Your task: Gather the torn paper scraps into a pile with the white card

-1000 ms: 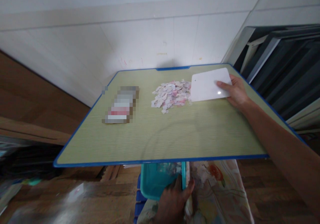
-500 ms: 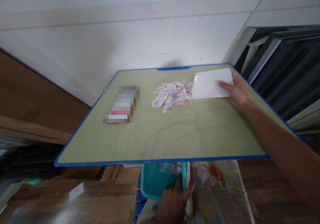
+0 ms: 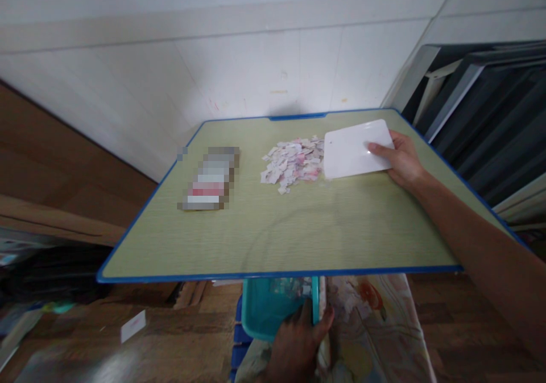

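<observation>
My right hand (image 3: pixel 403 158) grips a thin white plastic board (image 3: pixel 350 148) by its right end, thumb on top. The board has rounded corners and a small hole near its left edge. It is tilted above the folding table (image 3: pixel 273 241), its left edge against or just over a heap of torn paper scraps (image 3: pixel 292 165), some pinkish. Below the front edge of the table, my left hand (image 3: pixel 298 340) holds a teal plastic basin (image 3: pixel 267 309) by its right rim. Its fingers are inside and the thumb is outside. Some scraps lie in the basin.
A blurred-out flat item (image 3: pixel 209 178) lies on the left of the table. More scraps rest on a patterned cloth (image 3: pixel 371 337) beside the basin. Dark panels (image 3: pixel 495 98) lean at the right, and a white wall (image 3: pixel 256 64) stands behind. A white card (image 3: pixel 133 326) lies on the floor.
My right hand has shifted slightly left and tilted the white board, whose lower left corner is now lower. My left hand stays on the basin.
</observation>
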`<action>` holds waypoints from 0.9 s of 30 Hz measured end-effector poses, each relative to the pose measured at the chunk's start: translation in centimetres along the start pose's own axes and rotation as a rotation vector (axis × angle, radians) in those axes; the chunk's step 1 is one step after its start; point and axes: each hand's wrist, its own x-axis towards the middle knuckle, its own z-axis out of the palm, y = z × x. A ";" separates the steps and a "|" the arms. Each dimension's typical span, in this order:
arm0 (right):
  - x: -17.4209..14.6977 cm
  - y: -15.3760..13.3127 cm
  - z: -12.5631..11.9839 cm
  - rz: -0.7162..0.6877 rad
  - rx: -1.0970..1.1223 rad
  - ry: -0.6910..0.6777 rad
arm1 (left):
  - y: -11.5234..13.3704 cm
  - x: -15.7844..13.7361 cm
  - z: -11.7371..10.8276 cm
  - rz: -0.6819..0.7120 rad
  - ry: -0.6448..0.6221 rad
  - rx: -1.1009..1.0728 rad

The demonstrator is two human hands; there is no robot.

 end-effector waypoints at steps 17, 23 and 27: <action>-0.6 -0.3 0.8 0.052 -0.022 -0.094 | 0.1 0.1 0.1 -0.006 0.029 0.017; -1.6 -0.9 1.9 0.111 0.032 -0.226 | -0.1 0.0 0.1 0.012 0.018 0.022; -1.2 -0.9 1.5 0.068 0.072 -0.124 | -0.1 0.0 -0.1 0.008 0.004 0.009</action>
